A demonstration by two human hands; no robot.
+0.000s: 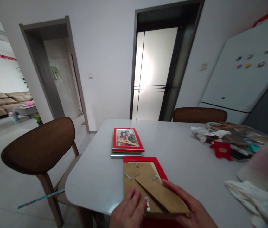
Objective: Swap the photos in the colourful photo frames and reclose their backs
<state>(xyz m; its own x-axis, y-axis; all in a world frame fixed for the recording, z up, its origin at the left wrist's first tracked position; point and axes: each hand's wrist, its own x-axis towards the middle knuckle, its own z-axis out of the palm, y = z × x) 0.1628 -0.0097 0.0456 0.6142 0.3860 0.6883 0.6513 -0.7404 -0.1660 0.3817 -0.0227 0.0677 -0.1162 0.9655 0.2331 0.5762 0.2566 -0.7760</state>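
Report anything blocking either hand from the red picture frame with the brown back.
Nothing visible: the left hand lies on the brown back of the red picture frame; the right hand touches its right side.

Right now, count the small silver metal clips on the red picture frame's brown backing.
4 visible: far clip, left clip, right clip, and near clip beside the left hand. The hands may hide others.

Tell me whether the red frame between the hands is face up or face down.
Face down: the red frame has its brown backing, metal clips and support flap turned upward.
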